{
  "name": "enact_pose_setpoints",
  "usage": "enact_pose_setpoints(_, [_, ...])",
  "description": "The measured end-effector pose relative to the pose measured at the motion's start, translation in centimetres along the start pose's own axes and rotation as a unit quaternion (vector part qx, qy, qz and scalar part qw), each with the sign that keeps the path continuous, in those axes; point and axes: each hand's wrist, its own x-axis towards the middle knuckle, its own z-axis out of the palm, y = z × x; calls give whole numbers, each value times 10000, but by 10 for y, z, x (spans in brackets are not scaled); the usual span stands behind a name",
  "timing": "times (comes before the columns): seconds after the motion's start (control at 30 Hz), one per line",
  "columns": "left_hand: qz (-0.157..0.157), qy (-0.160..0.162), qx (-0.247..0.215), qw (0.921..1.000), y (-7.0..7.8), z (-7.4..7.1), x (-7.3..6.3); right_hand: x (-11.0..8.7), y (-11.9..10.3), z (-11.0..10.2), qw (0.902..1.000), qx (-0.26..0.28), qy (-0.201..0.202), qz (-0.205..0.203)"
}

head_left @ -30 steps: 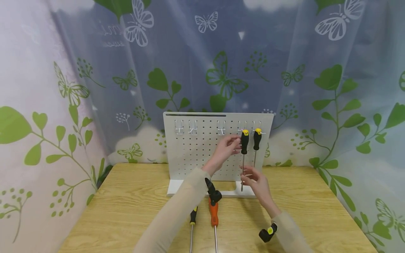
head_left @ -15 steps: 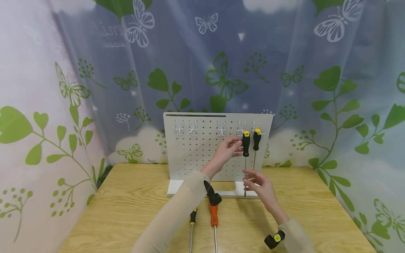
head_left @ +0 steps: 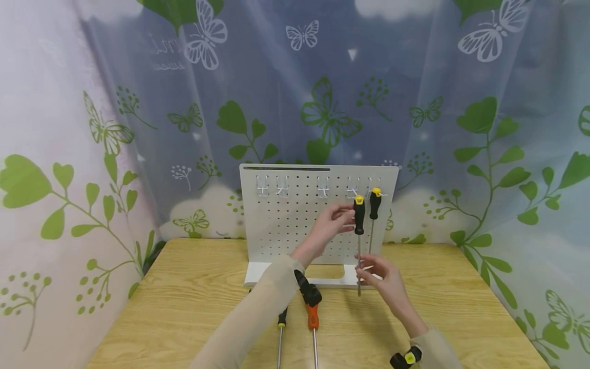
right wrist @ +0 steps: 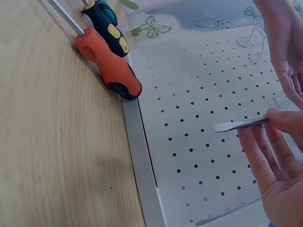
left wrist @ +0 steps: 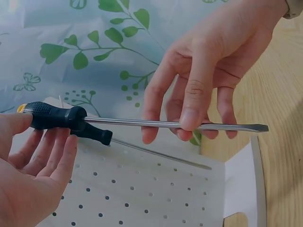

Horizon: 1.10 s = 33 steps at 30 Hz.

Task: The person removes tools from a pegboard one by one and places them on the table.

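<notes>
A flathead screwdriver (head_left: 359,215) with a black handle and yellow end hangs upright in front of the white pegboard (head_left: 286,225). My left hand (head_left: 328,225) holds its handle, thumb on one side and fingers on the other in the left wrist view. Lower down, my right hand (head_left: 386,281) pinches the steel shaft (left wrist: 142,123) between thumb and fingers. The flat tip (right wrist: 229,126) sticks out past the right fingers in the right wrist view. Just right of it, a similar black and yellow screwdriver (head_left: 375,206) hangs on a pegboard hook.
On the wooden table (head_left: 184,287) lie an orange screwdriver (head_left: 313,318) and a black and yellow one (head_left: 282,320), partly behind my left arm. Several wire hooks (head_left: 323,189) line the pegboard's upper part. A patterned curtain (head_left: 152,128) stands behind.
Both hands and the screwdriver have moved down a little and slightly right. The hook that its yellow end overlapped now shows above it. The other screwdrivers stay put.
</notes>
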Motion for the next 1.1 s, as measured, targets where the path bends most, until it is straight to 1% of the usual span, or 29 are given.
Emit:
enact_pose_setpoints(0.13, [-59,2,-30,10000,-3,1,-5,-8,0,3,9999,27,-80,122])
enact_pose_setpoints(0.23, [-150,-23,-86,9998,-7,1,-9,-15,1,5,9995,149,-135,232])
enact_pose_setpoints(0.37, [-220,-77,-107,9997,-15,2,-14,-22,3,5,9991,221,-214,308])
enact_pose_setpoints(0.5, [-287,-89,-150,9994,-23,2,-18,-29,5,5,9984,182,-329,434])
enact_pose_setpoints(0.73, [-567,42,-144,9983,-40,3,-26,-42,7,7,9933,313,-725,847])
enact_pose_setpoints(0.83, [-703,81,-242,9972,-49,3,-29,-48,10,8,9902,380,-886,1006])
enact_pose_setpoints(0.97, [-857,175,-324,9956,-61,3,-33,-54,15,9,9876,461,-1067,1057])
enact_pose_setpoints(1.1, [-984,238,-323,9943,-72,3,-38,-61,18,12,9862,518,-1153,1065])
